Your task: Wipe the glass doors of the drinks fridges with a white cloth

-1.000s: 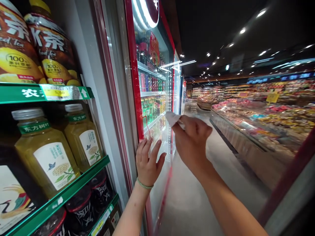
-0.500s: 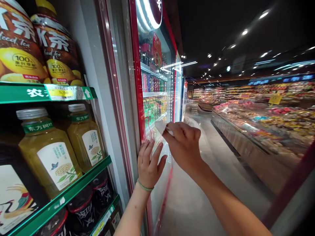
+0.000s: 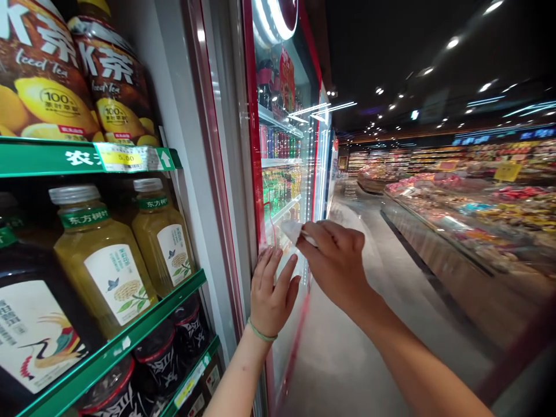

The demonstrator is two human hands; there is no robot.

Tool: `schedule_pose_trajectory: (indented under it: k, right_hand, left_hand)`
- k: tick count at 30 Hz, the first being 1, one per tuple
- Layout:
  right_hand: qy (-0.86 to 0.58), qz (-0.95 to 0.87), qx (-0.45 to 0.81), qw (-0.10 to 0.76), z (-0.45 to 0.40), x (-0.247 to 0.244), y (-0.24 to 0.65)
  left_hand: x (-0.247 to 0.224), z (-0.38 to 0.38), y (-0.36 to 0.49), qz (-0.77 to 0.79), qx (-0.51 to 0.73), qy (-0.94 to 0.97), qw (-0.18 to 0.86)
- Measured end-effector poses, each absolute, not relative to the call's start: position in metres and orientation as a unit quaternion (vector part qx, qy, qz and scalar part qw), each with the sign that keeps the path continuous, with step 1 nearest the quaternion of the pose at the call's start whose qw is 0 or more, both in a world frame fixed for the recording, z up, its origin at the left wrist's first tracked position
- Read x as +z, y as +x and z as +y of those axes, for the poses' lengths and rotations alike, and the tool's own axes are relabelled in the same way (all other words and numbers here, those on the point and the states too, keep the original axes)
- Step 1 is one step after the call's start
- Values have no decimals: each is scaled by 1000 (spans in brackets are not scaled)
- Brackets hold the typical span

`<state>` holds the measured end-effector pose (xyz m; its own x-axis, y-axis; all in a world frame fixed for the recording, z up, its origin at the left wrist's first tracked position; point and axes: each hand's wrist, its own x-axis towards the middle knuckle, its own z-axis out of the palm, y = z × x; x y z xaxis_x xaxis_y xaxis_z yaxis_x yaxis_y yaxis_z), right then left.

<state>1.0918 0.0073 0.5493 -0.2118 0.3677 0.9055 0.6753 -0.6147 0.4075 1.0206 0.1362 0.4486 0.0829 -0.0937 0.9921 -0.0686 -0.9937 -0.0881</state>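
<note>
A glass refrigerator door with a red frame [image 3: 253, 116] stands upright in front of me. My left hand [image 3: 273, 292] has its fingers stretched out against the lower part of this door, by the frame's edge. A thin green band circles that wrist. Just to its right, my right hand [image 3: 336, 263] is closed on a crumpled white tissue [image 3: 292, 230], which pokes out past the fingertips close to the glass. Whether the tissue touches the glass I cannot tell. Behind the door, drinks stand on lit shelves.
To the left, green-edged shelves hold iced tea bottles [image 3: 124, 87], pale tea bottles [image 3: 115, 266] and dark bottles [image 3: 30, 324]. A price tag [image 3: 124, 157] hangs on the upper shelf edge. At right, a long display counter [image 3: 438, 249] carries packaged goods beside the grey floor [image 3: 347, 359].
My view has turned slightly left, so the shelves and door sit further right in the picture. Both hands keep nearly the same place against the door, the tissue still in my right hand.
</note>
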Motion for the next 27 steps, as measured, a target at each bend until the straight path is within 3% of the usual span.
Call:
schedule_pose_trajectory:
  k: [6,11,16,22,27]
  right_hand:
    - [-630,-363,-672,142,12,560,1092]
    - [-600,-460,-646,104,23,555,1086]
    - [-637,-406,-644,125,23,560,1090]
    - [-615,-467,-630,82,24,560,1089]
    - [-629,-411,-648,124,22,559,1090]
  left_hand:
    - [437,133,1021,34,-675,-737,20]
    - [432,133,1019,31,-674,-738,22]
    - [432,133,1018,28,-664,-747,22]
    - [435,130,1003,23,-668,-744,-13]
    - [453,141,986,-21,-706,-708,22]
